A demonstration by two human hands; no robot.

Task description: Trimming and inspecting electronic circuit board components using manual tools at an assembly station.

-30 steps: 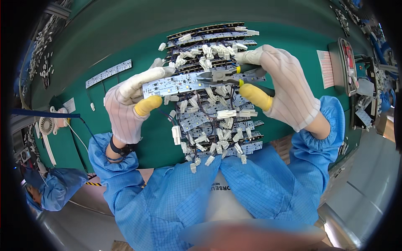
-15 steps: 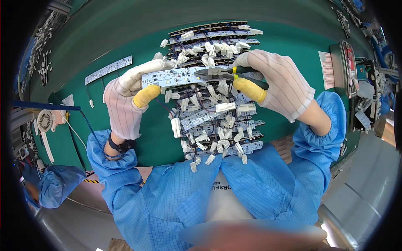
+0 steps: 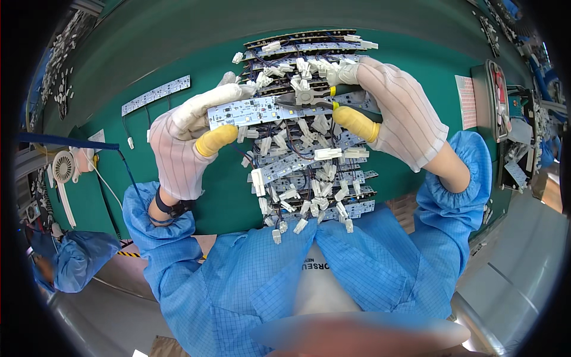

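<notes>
My left hand [image 3: 187, 137], gloved with a yellow thumb cot, is closed on the left end of a long white LED circuit board [image 3: 253, 110]. In my closed right hand [image 3: 392, 113], gloved likewise, is a pair of cutting pliers [image 3: 305, 97] with dark and yellow handles. The jaws point left and lie over the board's upper edge, near its middle; whether they touch it I cannot tell. Beneath is a stack of similar boards [image 3: 285, 168] with many white plug connectors [image 3: 328, 154] on dark wires. My right fingers hide most of the pliers' handles.
A single board [image 3: 156, 95] with wires lies on the green mat [image 3: 220, 205] at the left. Further left is a small white fan [image 3: 63, 169]. On the right are a metal box [image 3: 489, 98] and a red-printed sheet [image 3: 466, 101]. A blue sleeve [image 3: 89, 259] shows at lower left.
The board has shifted slightly right and tilts more, its right end higher. The pliers have turned in my right hand, with their jaws a little higher along the board. Both hands keep their hold.
</notes>
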